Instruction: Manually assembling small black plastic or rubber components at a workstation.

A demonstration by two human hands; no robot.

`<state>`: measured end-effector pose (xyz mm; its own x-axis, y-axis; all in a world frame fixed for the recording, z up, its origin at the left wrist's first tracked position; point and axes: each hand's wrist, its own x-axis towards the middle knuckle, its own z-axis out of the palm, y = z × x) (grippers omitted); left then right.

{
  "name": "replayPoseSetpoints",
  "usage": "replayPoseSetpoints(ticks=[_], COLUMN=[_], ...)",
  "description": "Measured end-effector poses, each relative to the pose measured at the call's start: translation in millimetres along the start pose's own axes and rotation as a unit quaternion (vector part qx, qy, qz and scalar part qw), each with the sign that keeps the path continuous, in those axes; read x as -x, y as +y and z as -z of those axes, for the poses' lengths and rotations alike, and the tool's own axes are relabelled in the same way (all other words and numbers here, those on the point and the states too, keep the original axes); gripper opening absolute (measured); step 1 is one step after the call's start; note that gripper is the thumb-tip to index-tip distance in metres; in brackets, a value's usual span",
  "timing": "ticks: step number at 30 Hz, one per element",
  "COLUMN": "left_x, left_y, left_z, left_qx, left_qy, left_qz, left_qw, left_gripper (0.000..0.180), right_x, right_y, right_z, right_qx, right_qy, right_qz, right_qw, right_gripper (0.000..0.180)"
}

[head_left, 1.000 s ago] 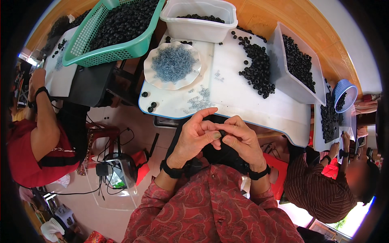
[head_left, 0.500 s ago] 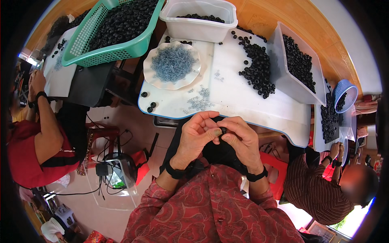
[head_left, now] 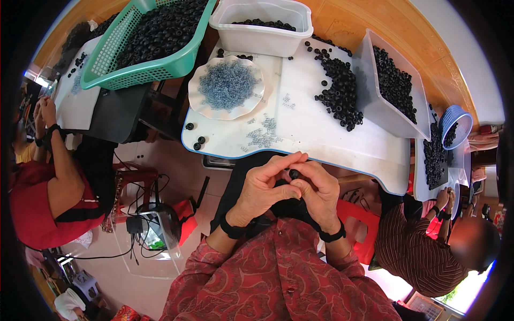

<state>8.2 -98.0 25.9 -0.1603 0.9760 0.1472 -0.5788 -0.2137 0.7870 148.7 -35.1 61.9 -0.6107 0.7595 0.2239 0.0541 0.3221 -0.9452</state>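
White table point(head_left: 321, 134) bears black rings point(head_left: 342, 96); hands point(head_left: 289, 184) pinch one below.

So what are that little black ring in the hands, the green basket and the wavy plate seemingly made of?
The black ring, pinched between the left hand and the right hand, looks like matte rubber or plastic; too small to tell which. The green basket looks like moulded plastic, given its lattice walls. The wavy plate seems thin, pale plastic with a frilled rim.

Small assembly workshop: bins of black rings point(head_left: 393, 83), co-workers at neighbouring tables point(head_left: 348, 144).
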Motion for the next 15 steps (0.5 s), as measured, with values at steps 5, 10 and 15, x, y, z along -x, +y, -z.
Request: replayPoseSetpoints(ticks=[5,10,15], left_x=[-0.3,-1.3,1.3], left_y=[-3.0,-5.1,-9.0], left_z=[0.4,-1.1,0.2], left_qx=[-0.119,-0.165,-0.152], left_qy=[0.0,0.015,0.025], left_qz=[-0.04,-0.053,-0.022], left_qw=[0.992,0.985,0.988], left_gripper=[0.056,0.05,0.049], right_x=[4.9,5.8,6.0], right_y=[6.3,11.3,20.7], right_z=[-1.1,-5.7,-7.9], right_qx=[-0.002,-0.043,-0.076], right_qy=[0.021,0.044,0.052], right_qz=[0.029,0.018,-0.001], right_qw=[0.999,0.998,0.996], right_gripper=[0.022,0.02,0.02])
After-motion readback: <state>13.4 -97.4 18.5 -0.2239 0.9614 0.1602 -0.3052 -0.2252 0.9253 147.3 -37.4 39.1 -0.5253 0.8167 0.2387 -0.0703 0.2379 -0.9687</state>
